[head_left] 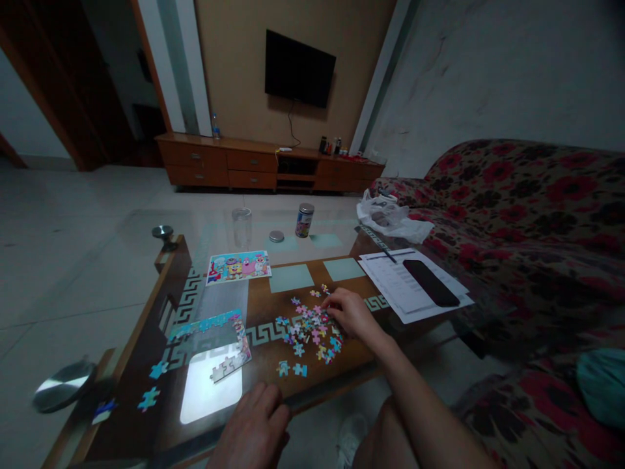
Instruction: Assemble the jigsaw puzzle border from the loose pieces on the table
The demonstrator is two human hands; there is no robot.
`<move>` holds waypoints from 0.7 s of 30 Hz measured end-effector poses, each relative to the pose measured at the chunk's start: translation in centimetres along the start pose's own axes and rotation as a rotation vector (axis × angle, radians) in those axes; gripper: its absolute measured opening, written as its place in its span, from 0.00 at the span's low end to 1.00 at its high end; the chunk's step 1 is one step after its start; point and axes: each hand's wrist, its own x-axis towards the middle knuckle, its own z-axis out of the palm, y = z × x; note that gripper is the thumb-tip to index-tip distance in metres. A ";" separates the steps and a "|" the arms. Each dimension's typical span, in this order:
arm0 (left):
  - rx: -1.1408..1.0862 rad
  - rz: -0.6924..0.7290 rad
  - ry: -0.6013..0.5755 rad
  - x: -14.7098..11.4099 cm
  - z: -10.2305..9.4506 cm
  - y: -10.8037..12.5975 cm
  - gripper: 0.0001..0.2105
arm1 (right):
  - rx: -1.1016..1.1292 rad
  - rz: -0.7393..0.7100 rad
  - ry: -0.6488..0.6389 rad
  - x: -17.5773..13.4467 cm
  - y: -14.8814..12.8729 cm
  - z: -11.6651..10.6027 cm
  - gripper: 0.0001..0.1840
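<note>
My right hand (349, 312) reaches into a loose pile of small jigsaw pieces (308, 329), its bent fingers closed on a piece at the pile's right side. The fingertips partly hide that piece. Loosely curled, my left hand (256, 426) rests at the table's near edge, below two separate pieces (291, 369); nothing shows in it. A partly joined puzzle border (215, 322) lies to the left, with a top row and a right side. Behind it is a cartoon picture card (239, 267). Two loose blue pieces (158, 370) lie at the left.
On the glass table (263, 387) stand a clear glass (241, 228), a round lid (276, 236) and a printed tin (304, 221). A dark phone (430, 283) and a pen lie on papers (390, 296) at right. Beyond them are a plastic bag (395, 218) and a flowered sofa (527, 195).
</note>
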 end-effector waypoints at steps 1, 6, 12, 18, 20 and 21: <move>0.005 0.004 -0.007 0.0 -0.1 0.0 0.13 | 0.013 -0.024 -0.005 0.0 -0.5 0.3 0.12; 0.028 0.011 -0.060 0.2 -0.6 0.1 0.13 | 0.039 -0.108 -0.028 0.0 -1.8 0.9 0.14; 0.081 -0.017 -0.077 0.2 0.2 0.3 0.14 | 0.033 -0.084 -0.068 -0.2 -2.3 0.4 0.11; 0.103 -0.016 -0.081 0.3 0.9 0.0 0.15 | 0.105 -0.113 -0.028 -0.3 -1.6 0.5 0.12; 0.092 -0.019 -0.089 0.3 0.8 0.0 0.15 | 0.130 -0.112 -0.015 -0.3 -1.0 0.7 0.13; 0.087 -0.023 -0.094 0.3 0.8 0.0 0.15 | 0.136 -0.111 -0.018 -0.3 -0.8 0.7 0.14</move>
